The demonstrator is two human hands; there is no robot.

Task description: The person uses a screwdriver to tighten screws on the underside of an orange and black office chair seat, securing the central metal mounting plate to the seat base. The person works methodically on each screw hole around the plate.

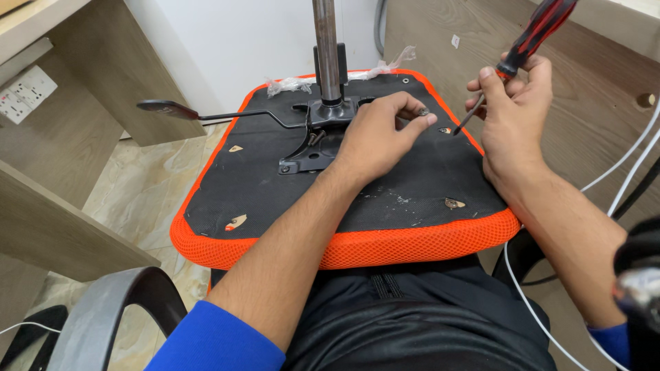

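Upturned chair seat (pixel 261 178): screw (pixel 423 111) pinched in left hand (pixel 377 137), screwdriver (pixel 526 47) gripped by right hand (pixel 512 110) (mounting plate (pixel 317 141) already placed, right-side holes unfilled).

Left hand (pixel 377 137) reaches forward palm down, thumb and forefinger pinched together at their tips. Right hand (pixel 512 113) sits just beside that pinch, fingers curled shut, wrist bent, 2 forearms bare.
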